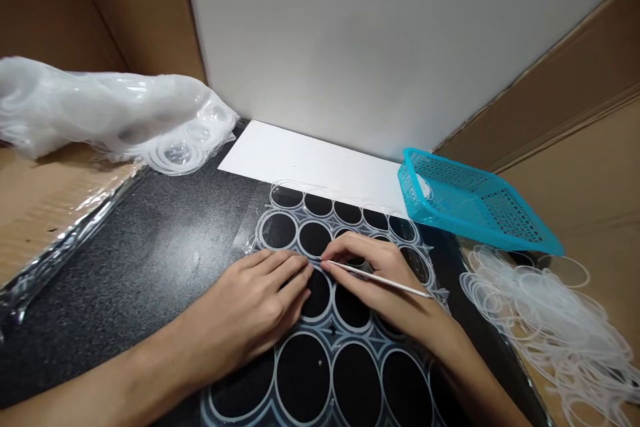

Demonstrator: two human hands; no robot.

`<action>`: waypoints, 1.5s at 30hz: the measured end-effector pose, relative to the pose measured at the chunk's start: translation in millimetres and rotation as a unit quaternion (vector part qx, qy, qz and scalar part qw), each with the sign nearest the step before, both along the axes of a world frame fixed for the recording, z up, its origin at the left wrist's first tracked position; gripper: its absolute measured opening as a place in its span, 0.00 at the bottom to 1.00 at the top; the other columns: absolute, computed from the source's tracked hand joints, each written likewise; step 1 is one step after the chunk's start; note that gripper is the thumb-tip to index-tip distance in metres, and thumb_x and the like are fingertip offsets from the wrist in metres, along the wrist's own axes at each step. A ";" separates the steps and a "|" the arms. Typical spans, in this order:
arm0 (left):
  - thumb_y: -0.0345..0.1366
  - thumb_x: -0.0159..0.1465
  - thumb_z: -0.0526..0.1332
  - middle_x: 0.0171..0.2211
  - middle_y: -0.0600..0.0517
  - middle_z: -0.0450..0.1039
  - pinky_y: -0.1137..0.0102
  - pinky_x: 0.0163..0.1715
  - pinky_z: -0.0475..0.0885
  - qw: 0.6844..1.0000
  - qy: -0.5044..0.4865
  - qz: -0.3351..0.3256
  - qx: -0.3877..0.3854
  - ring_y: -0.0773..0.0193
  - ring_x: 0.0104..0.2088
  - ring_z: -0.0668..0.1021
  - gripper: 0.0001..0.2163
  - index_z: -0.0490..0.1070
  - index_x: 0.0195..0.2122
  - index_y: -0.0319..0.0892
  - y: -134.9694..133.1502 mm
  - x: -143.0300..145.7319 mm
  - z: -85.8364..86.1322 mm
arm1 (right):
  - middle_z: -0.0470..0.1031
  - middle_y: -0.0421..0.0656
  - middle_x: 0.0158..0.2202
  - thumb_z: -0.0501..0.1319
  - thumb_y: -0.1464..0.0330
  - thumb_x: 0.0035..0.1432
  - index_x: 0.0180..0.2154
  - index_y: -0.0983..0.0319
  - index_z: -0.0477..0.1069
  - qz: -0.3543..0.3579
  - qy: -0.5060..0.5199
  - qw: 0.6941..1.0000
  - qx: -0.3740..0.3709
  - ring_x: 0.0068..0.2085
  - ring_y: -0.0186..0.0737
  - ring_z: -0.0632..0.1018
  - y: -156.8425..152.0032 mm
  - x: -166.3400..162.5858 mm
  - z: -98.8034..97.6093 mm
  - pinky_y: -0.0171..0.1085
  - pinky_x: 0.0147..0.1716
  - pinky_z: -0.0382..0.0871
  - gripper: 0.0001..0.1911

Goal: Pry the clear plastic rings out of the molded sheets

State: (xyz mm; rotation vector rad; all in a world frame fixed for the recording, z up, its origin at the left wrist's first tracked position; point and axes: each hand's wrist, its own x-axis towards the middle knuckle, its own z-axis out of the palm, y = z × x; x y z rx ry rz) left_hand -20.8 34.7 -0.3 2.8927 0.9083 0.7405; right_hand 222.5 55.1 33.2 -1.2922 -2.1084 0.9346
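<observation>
A clear plastic sheet (332, 340) with rows of round white-edged rings lies over the dark work surface; black shows through the circles. My left hand (265, 297) rests on the sheet, palm down, its fingers stretched out close together and the thumb partly tucked under. Just to the right, my right hand (387, 273) pinches a thin white stick (397, 285) between thumb and forefinger. The stick slants back across the hand toward the wrist. Its front tip is near my left fingertips, over the edge between rings. Whether the tip touches the sheet is hard to see.
A blue perforated basket (480, 233) stands at the right, with a small whitish piece inside. Below it lies a heap of loose clear rings (555, 320). Stacked plastic sheets (115, 107) lie at the left on cardboard (65, 193). A white strip (310, 157) runs along the back wall.
</observation>
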 end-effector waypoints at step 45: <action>0.52 0.72 0.63 0.64 0.45 0.72 0.52 0.62 0.74 0.823 -0.268 0.024 -0.500 0.49 0.64 0.75 0.25 0.67 0.66 0.50 10.4 -1.8 21.8 | 0.84 0.45 0.39 0.77 0.64 0.57 0.32 0.61 0.77 -0.007 0.289 0.907 -0.305 0.26 0.30 0.75 -18.5 1.0 31.8 0.29 0.20 0.69 0.11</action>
